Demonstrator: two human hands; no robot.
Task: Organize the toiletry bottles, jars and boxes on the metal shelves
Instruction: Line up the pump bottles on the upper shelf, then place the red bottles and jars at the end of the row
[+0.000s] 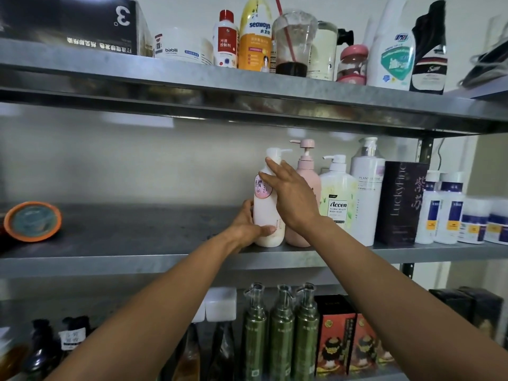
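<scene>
Head view: left hand (247,226) grips the white pump bottle (268,213) low, right hand (292,198) lays straight fingers (272,168) on its top, likely lining it beside the pink bottle (307,171).

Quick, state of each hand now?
Left hand: grips the white pump bottle near its base.
Right hand: open, fingers flat against the same bottle.

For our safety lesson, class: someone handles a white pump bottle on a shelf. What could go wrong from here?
The white pump bottle stands near the shelf edge; if the left hand slips, it may fall. The pink pump bottle stands beside it, behind the right hand; a shove could tip it.
</scene>
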